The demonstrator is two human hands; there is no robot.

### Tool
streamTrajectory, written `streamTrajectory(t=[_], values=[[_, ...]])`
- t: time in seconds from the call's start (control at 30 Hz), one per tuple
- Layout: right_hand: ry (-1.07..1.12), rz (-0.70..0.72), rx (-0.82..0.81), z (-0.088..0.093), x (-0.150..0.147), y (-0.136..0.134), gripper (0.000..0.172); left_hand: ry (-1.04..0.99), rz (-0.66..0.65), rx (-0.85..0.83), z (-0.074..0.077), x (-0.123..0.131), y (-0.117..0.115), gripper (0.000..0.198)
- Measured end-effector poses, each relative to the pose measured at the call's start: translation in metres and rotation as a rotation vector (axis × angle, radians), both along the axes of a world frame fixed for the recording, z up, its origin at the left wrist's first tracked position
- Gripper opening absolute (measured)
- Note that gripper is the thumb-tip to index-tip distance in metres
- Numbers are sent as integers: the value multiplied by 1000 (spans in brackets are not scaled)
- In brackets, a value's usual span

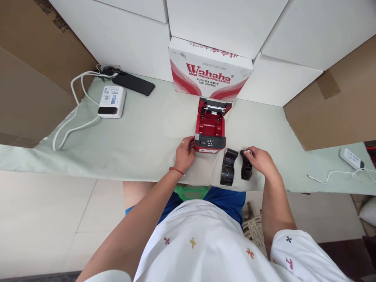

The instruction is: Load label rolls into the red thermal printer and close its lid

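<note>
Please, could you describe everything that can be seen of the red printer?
The printer is boxy, red and black, and looks like plastic. It stands upright on the pale cloth, in front of the Wahaha box. Its lid is raised, showing a shiny bar on its underside and a smooth red hollow inside. The dark front panel bears white marks, too small to read; a white label sits below. The left hand touches its left side, near the front.
</note>
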State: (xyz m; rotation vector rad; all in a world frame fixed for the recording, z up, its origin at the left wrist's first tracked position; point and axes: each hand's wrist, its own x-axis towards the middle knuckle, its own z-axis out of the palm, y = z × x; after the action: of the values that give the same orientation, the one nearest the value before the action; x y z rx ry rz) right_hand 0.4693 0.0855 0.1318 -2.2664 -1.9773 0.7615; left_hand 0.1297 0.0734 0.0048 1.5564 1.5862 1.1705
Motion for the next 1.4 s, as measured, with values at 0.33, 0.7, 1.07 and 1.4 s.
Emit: streamTrajectory(t=[0.33, 0.7, 1.07, 1.4], values=[[942, -4, 19, 78, -23, 11, 39, -8, -9, 28, -2, 0, 0, 58], [774, 122, 153, -5, -133, 85, 40, 7, -5, 35, -5, 1, -1, 60], [212, 379, 112, 11, -136, 99, 42, 9, -6, 36, -4, 1, -1, 59], [38, 458, 135, 12, -138, 108, 47, 23, 28, 61, -4, 2, -3, 57]])
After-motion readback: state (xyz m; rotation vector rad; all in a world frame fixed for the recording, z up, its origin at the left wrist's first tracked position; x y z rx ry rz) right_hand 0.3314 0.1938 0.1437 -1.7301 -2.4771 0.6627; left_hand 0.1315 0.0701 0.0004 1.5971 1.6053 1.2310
